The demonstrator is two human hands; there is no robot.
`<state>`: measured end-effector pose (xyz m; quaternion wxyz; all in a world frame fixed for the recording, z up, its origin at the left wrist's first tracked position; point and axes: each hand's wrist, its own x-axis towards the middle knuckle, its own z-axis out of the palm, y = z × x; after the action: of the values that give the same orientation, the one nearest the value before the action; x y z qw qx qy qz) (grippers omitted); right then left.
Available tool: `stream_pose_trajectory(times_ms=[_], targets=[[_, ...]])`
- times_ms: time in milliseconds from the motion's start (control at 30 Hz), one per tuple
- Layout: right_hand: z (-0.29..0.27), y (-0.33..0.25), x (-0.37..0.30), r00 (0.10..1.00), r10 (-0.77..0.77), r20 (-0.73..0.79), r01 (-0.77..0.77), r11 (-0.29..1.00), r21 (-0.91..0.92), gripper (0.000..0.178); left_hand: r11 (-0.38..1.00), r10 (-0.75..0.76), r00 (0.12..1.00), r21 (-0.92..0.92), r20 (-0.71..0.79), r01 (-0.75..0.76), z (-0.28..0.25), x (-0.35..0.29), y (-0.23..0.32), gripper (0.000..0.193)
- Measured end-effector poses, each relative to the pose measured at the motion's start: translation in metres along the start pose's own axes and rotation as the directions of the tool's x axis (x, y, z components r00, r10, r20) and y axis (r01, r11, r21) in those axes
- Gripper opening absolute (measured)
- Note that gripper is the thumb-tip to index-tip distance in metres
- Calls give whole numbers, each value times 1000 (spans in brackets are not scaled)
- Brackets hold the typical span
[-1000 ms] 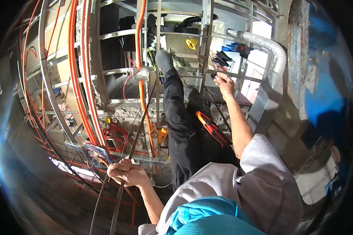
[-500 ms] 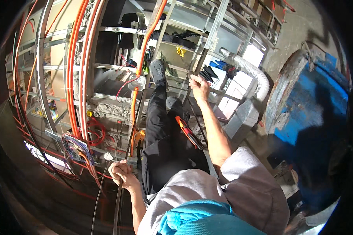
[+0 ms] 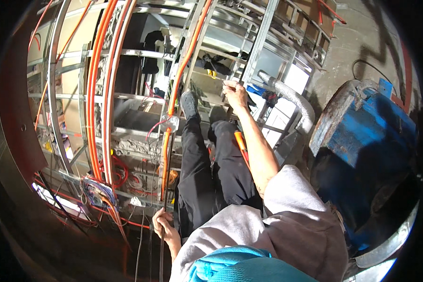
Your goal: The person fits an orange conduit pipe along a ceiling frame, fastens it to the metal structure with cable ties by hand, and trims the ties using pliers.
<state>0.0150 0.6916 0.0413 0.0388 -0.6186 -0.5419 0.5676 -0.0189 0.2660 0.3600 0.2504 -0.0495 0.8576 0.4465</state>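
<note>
My left hand (image 3: 166,229) is curled beside my left thigh, closed around a long, thin dark strip (image 3: 162,258). The strip runs from above the hand down toward the lower edge; whether it is a cable or a flat tape I cannot tell. With the arm stretched forward, my right hand (image 3: 235,97) is held up in front of the metal framing, fingers bent together in a pinch. What lies between those fingertips is too small to make out. An orange-and-red handled tool (image 3: 241,144) rests along my right thigh, partly behind the forearm.
Metal stud framing (image 3: 259,40) stands ahead, with orange conduits (image 3: 95,94) and a transparent round box (image 3: 171,123) on it. Bundled wires (image 3: 97,190) hang at the left. A silver flexible duct (image 3: 291,94) and a large worn blue container (image 3: 362,136) are at the right.
My left hand has shifted right and slightly down, still around the strip. My right hand has moved a little up and left. The whole view has shifted slightly.
</note>
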Motion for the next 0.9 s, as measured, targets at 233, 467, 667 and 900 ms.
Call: stream_pose_trajectory(times_ms=[233, 467, 667, 900], targets=[[-42, 44, 27, 997, -62, -41, 59, 996, -67, 18, 994, -66, 993, 75, -98, 73, 13, 3, 14, 36], [-56, 44, 29, 985, 172, 5, -169, 962, 215, 19, 972, -235, 950, -36, -207, 233, 23, -3, 16, 47], [-17, 53, 37, 969, 246, 23, -220, 816, 535, 19, 848, -465, 885, 273, -31, 454, 30, -3, -12, 52], [5, 62, 16, 936, 310, 169, -346, 708, 616, 17, 990, -127, 936, 99, 327, 100, 194, 156, 135, 31]])
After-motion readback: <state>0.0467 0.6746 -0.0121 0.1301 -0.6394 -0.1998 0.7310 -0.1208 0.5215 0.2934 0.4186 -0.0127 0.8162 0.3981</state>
